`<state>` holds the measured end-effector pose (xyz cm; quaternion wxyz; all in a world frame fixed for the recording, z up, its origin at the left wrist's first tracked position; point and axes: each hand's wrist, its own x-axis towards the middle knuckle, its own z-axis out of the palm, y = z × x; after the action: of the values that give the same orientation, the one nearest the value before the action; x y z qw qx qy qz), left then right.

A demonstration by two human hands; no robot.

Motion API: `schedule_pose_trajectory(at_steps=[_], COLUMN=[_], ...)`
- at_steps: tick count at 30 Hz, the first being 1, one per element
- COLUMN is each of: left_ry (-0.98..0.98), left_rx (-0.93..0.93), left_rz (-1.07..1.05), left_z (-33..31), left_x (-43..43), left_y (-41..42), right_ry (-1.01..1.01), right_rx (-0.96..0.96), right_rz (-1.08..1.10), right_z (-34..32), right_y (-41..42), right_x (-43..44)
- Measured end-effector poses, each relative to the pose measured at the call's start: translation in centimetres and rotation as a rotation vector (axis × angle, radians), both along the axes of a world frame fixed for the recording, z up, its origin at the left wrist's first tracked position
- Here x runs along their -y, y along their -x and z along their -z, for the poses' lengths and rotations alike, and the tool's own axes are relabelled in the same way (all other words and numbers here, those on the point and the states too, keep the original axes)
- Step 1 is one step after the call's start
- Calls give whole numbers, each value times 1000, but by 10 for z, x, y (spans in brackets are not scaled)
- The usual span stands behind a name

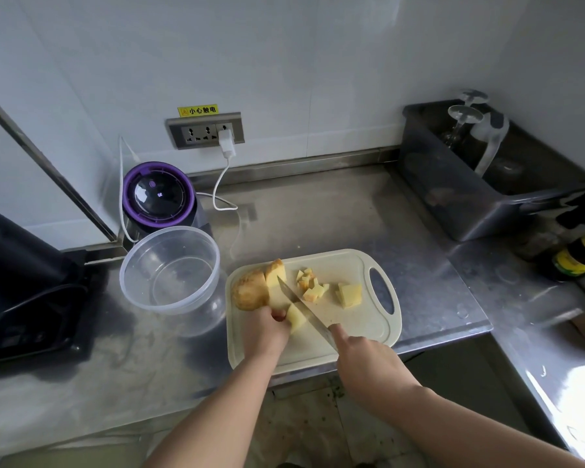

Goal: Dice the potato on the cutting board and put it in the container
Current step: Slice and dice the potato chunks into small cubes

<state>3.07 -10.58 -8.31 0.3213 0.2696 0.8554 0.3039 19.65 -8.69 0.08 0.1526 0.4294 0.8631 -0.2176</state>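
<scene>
A cream cutting board (352, 336) lies on the steel counter. Big potato chunks (250, 288) with brown skin sit at its left end. My left hand (267, 327) holds a pale potato slice (277, 292) steady with curled fingers. My right hand (368, 359) grips a knife (301, 307), forefinger along the spine, and the blade runs diagonally through the slice, with a cut piece (297, 318) beside it. Several small dice (310, 285) and a larger block (350, 294) lie on the board's right half. The clear round container (134, 265) stands empty, left of the board.
A purple-topped appliance (158, 197) with a white cable (222, 184) to the wall socket stands behind the container. A black device (24, 285) fills the left. A dark bin (470, 187) and bottles (578, 255) are at the right. The counter edge runs just below the board.
</scene>
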Motion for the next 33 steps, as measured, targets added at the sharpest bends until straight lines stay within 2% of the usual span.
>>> schedule_pose_trajectory(at_steps=[21, 27, 33], left_ry=[19, -6, -22], left_rx=[63, 73, 49], left_rz=[-5, 18, -3], left_z=[2, 0, 2], left_x=[-2, -1, 3], left_y=[3, 2, 4], right_ry=[97, 114, 56], right_rx=[99, 39, -22], right_rz=[-49, 32, 18], right_z=[5, 10, 3], right_y=[9, 8, 3], right_x=[2, -3, 2])
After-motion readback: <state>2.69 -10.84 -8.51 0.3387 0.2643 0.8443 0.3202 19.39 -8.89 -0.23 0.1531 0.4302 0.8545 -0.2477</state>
